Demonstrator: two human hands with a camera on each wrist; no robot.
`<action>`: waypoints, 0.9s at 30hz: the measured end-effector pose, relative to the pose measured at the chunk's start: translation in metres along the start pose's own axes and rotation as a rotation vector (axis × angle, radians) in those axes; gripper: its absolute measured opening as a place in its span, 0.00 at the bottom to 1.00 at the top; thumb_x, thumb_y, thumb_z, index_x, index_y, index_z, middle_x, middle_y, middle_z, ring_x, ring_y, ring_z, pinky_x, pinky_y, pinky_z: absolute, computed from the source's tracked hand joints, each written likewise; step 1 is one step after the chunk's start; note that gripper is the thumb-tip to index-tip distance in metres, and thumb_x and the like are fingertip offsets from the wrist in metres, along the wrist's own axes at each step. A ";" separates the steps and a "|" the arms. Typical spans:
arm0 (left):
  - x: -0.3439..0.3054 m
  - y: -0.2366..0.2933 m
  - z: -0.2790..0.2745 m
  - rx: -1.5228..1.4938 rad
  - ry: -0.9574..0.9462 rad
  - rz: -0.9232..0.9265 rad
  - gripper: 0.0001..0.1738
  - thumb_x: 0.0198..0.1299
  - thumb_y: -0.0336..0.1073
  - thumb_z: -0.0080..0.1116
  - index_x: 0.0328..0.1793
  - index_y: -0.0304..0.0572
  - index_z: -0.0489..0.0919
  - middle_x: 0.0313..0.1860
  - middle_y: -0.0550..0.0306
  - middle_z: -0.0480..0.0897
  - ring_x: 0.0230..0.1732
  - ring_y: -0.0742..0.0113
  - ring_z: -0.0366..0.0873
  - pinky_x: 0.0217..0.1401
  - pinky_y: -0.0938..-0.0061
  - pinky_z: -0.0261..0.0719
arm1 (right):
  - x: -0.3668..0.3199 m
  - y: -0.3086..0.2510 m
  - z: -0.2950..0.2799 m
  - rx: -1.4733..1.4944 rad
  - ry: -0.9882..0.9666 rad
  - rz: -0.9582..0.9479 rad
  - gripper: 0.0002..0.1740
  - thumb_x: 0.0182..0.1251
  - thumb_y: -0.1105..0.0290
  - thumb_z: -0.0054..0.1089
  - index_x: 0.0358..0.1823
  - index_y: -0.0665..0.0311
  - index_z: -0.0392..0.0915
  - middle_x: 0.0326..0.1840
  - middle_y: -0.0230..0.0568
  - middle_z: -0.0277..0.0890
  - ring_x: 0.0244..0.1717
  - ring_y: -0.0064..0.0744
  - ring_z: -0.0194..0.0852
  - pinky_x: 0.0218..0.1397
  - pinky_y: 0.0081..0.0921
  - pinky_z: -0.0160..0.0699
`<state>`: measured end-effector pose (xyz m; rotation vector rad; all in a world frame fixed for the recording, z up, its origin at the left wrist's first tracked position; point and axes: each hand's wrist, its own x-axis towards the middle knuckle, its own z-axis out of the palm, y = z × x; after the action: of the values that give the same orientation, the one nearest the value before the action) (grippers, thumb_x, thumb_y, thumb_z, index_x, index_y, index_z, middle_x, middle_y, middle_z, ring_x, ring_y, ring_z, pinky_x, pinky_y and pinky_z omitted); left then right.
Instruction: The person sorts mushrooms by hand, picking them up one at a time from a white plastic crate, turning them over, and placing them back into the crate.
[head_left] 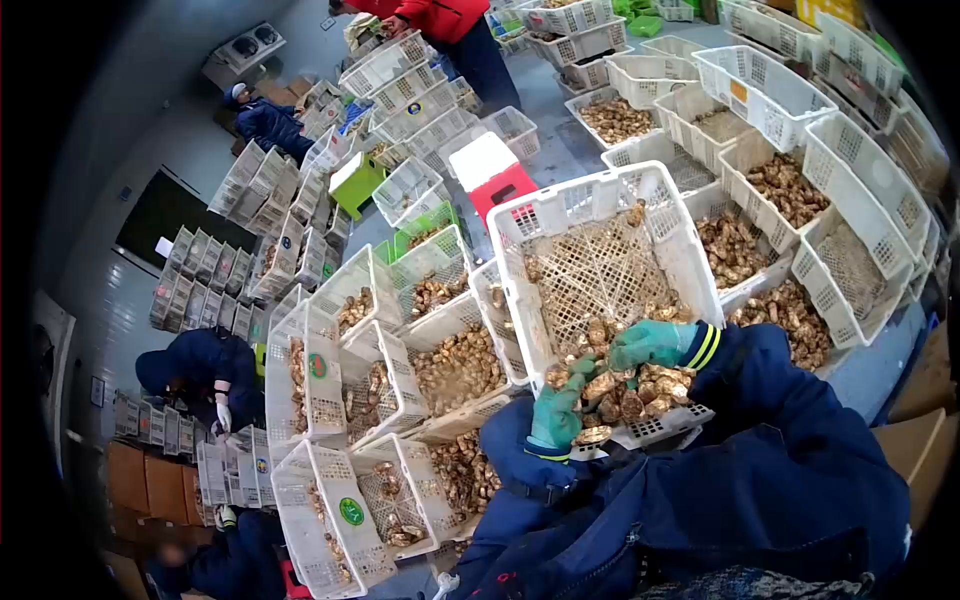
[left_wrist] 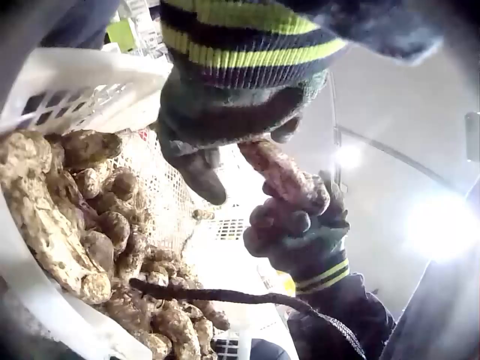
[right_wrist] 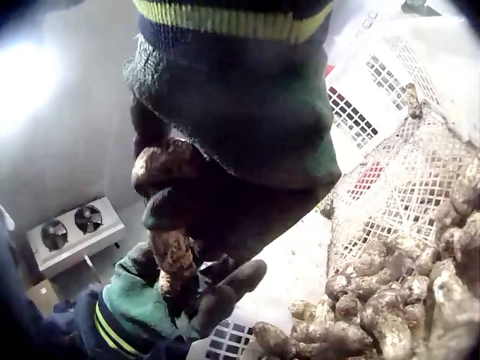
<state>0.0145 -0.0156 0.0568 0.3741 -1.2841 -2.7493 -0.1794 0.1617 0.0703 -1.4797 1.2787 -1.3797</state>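
Both hands wear green gloves with yellow-striped cuffs and meet over a pile of brown mushrooms point(head_left: 635, 398). Between them is one long mushroom point(left_wrist: 289, 176). My left hand point(head_left: 556, 412) holds one end of it, fingers bent around the stem in the right wrist view. The right hand point(head_left: 650, 343) grips the thicker end, its thumb lying across the mushroom point(right_wrist: 171, 251). Just beyond the hands, a large white crate point(head_left: 668, 230) tilts toward me with loose mushrooms along its near side. Under the pile, a small perforated white basket edge point(head_left: 665, 425) shows near my lap.
White crates of mushrooms point(head_left: 455, 370) stand close on the left, and more crates point(head_left: 790, 190) on the right. A red stool point(head_left: 495, 185) and a green stool point(head_left: 357, 185) are beyond. Other people work at the left point(head_left: 205, 375) and at the back point(head_left: 450, 25).
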 end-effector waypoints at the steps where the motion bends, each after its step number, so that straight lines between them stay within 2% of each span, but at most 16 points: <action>1: -0.005 0.012 0.016 -0.045 -0.003 -0.075 0.28 0.68 0.34 0.51 0.72 0.32 0.62 0.67 0.47 0.70 0.61 0.57 0.76 0.54 0.61 0.82 | 0.005 -0.012 0.001 -0.241 0.009 -0.249 0.14 0.73 0.71 0.48 0.52 0.70 0.76 0.44 0.44 0.78 0.43 0.42 0.77 0.45 0.35 0.79; 2: 0.003 -0.001 -0.002 -0.085 -0.177 -0.173 0.29 0.69 0.39 0.52 0.72 0.35 0.61 0.67 0.47 0.70 0.61 0.47 0.76 0.55 0.56 0.81 | 0.005 -0.004 0.000 -0.249 0.065 -0.287 0.14 0.73 0.68 0.50 0.52 0.70 0.77 0.44 0.42 0.78 0.42 0.39 0.77 0.43 0.33 0.79; 3: 0.000 0.004 0.000 -0.077 -0.163 -0.237 0.28 0.69 0.39 0.52 0.72 0.37 0.61 0.66 0.45 0.70 0.60 0.40 0.76 0.56 0.54 0.82 | 0.007 -0.004 0.003 -0.256 0.119 -0.325 0.15 0.73 0.65 0.52 0.51 0.70 0.77 0.44 0.41 0.78 0.40 0.36 0.77 0.42 0.31 0.80; 6: 0.008 -0.012 -0.022 -0.169 -0.207 -0.197 0.26 0.67 0.32 0.52 0.70 0.35 0.62 0.65 0.43 0.70 0.59 0.37 0.76 0.55 0.52 0.83 | 0.011 -0.031 0.018 0.358 0.340 0.372 0.19 0.69 0.58 0.59 0.49 0.67 0.80 0.36 0.30 0.76 0.35 0.23 0.76 0.38 0.24 0.80; 7: 0.013 -0.013 -0.025 -0.224 -0.181 -0.236 0.27 0.64 0.27 0.53 0.69 0.35 0.62 0.65 0.44 0.70 0.58 0.35 0.75 0.54 0.50 0.84 | 0.013 -0.032 0.019 0.390 0.367 0.474 0.19 0.70 0.58 0.58 0.52 0.66 0.79 0.35 0.30 0.76 0.34 0.23 0.76 0.39 0.24 0.80; 10: 0.013 -0.018 -0.032 -0.256 -0.074 -0.114 0.26 0.63 0.21 0.48 0.68 0.37 0.63 0.62 0.43 0.72 0.59 0.34 0.75 0.55 0.49 0.83 | 0.018 -0.012 0.026 0.739 0.481 0.324 0.22 0.70 0.58 0.57 0.58 0.65 0.75 0.39 0.32 0.77 0.37 0.23 0.76 0.43 0.26 0.80; 11: 0.013 -0.018 -0.029 -0.245 -0.035 -0.032 0.25 0.64 0.20 0.45 0.68 0.37 0.64 0.61 0.43 0.72 0.59 0.36 0.75 0.56 0.49 0.82 | 0.017 -0.004 0.027 0.665 0.470 0.278 0.23 0.71 0.58 0.56 0.60 0.65 0.72 0.46 0.37 0.77 0.44 0.26 0.76 0.48 0.27 0.79; 12: 0.009 -0.003 -0.013 -0.199 0.100 -0.067 0.30 0.59 0.15 0.43 0.69 0.39 0.62 0.56 0.46 0.74 0.60 0.33 0.73 0.56 0.49 0.83 | 0.014 0.013 0.028 0.017 0.426 -0.022 0.21 0.69 0.60 0.56 0.59 0.64 0.73 0.47 0.39 0.76 0.45 0.30 0.75 0.49 0.28 0.78; 13: 0.006 0.002 -0.005 -0.324 0.134 -0.047 0.32 0.57 0.14 0.44 0.69 0.40 0.62 0.53 0.48 0.76 0.58 0.41 0.76 0.54 0.52 0.84 | 0.011 0.019 0.035 -0.256 0.353 -0.036 0.20 0.67 0.63 0.57 0.59 0.61 0.73 0.46 0.40 0.75 0.44 0.33 0.75 0.46 0.28 0.77; 15: 0.005 -0.005 -0.001 -0.137 0.124 0.087 0.32 0.56 0.13 0.44 0.68 0.41 0.63 0.51 0.50 0.76 0.51 0.53 0.79 0.53 0.55 0.85 | 0.004 0.030 0.051 -0.815 0.248 -0.120 0.21 0.63 0.69 0.58 0.59 0.54 0.75 0.44 0.43 0.74 0.41 0.39 0.73 0.39 0.30 0.73; 16: 0.006 -0.012 0.000 -0.150 0.145 0.108 0.32 0.55 0.11 0.45 0.67 0.41 0.64 0.49 0.52 0.76 0.45 0.60 0.79 0.46 0.66 0.84 | 0.006 0.051 0.061 -0.875 0.336 -0.120 0.17 0.64 0.65 0.60 0.53 0.58 0.77 0.39 0.40 0.74 0.37 0.35 0.71 0.36 0.29 0.71; 17: 0.007 -0.017 0.005 -0.162 0.167 0.130 0.32 0.54 0.10 0.45 0.66 0.40 0.66 0.48 0.54 0.76 0.39 0.67 0.79 0.39 0.78 0.82 | 0.013 0.039 0.068 -0.636 0.437 0.035 0.14 0.64 0.61 0.62 0.47 0.61 0.77 0.34 0.36 0.72 0.33 0.31 0.68 0.33 0.29 0.69; 19: 0.010 -0.021 0.015 -0.122 0.222 0.122 0.32 0.54 0.10 0.47 0.65 0.40 0.67 0.49 0.53 0.77 0.37 0.70 0.78 0.33 0.83 0.77 | 0.021 0.014 0.074 -0.190 0.613 0.307 0.14 0.64 0.59 0.64 0.39 0.62 0.77 0.27 0.32 0.68 0.27 0.26 0.64 0.29 0.28 0.66; 20: 0.015 -0.025 0.011 0.045 0.261 0.078 0.29 0.57 0.12 0.48 0.65 0.38 0.67 0.50 0.52 0.77 0.38 0.68 0.79 0.37 0.80 0.80 | 0.020 0.005 0.073 -0.056 0.625 0.423 0.11 0.63 0.61 0.64 0.38 0.61 0.77 0.25 0.32 0.67 0.26 0.26 0.63 0.28 0.28 0.65; 24: 0.014 -0.022 0.010 -0.046 0.170 -0.026 0.21 0.65 0.21 0.52 0.64 0.35 0.68 0.53 0.49 0.78 0.52 0.52 0.81 0.48 0.65 0.87 | 0.018 -0.009 0.065 0.123 0.633 0.541 0.07 0.65 0.74 0.57 0.43 0.55 0.79 0.22 0.32 0.64 0.23 0.28 0.62 0.28 0.28 0.63; 27: 0.010 -0.017 0.002 -0.201 0.191 -0.062 0.22 0.66 0.24 0.52 0.66 0.34 0.67 0.55 0.46 0.77 0.54 0.48 0.81 0.47 0.61 0.87 | 0.014 0.015 0.061 0.376 0.801 0.478 0.07 0.63 0.74 0.63 0.28 0.60 0.73 0.21 0.29 0.66 0.21 0.23 0.63 0.25 0.25 0.63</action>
<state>0.0043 -0.0047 0.0432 0.6496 -0.9582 -2.7775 -0.1237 0.1377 0.0497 -0.3066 1.5785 -1.8005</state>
